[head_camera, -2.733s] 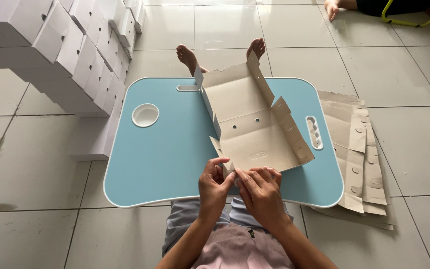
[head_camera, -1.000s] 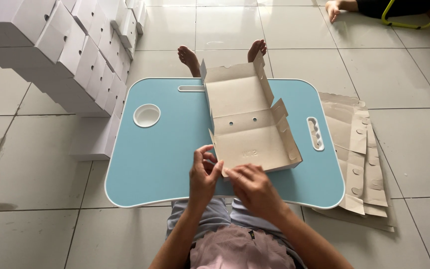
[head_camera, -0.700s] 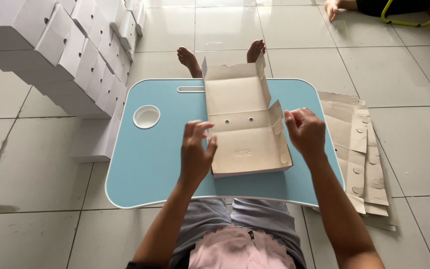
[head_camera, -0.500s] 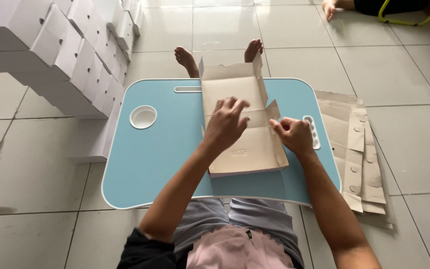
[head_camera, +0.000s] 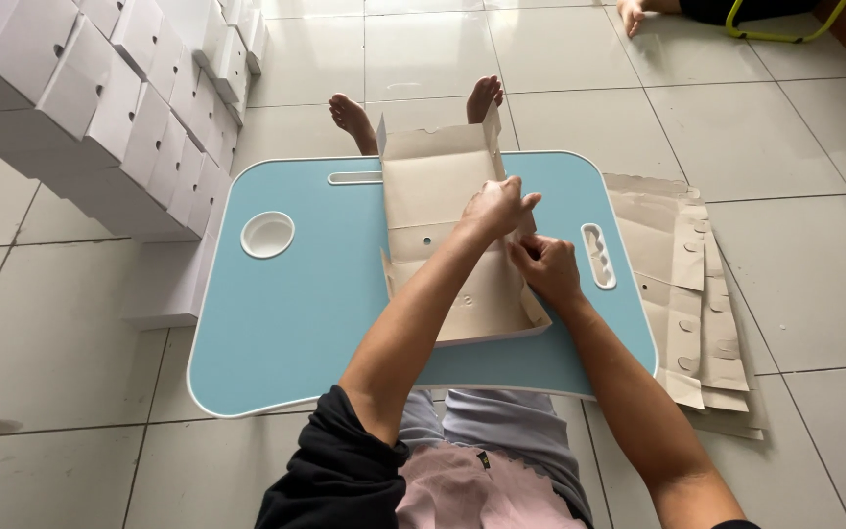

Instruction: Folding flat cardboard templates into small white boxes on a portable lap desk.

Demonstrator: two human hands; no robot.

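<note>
Head view showed a brown cardboard box point(head_camera: 443, 235) lying half-folded on the blue lap table point(head_camera: 286, 323). Both the left hand point(head_camera: 494, 208) and right hand point(head_camera: 546, 269) pinched its right flap. White boxes point(head_camera: 100, 108) sat stacked nearby.

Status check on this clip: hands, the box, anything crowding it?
Left hand and right hand both pinching the right side flap of the cardboard box blank. Blank half-folded on blue lap table. Nothing crowding it.

Brown cardboard box point(head_camera: 443, 211); light-blue table point(head_camera: 296, 323); white boxes point(head_camera: 119, 108), seemingly plain.
</note>
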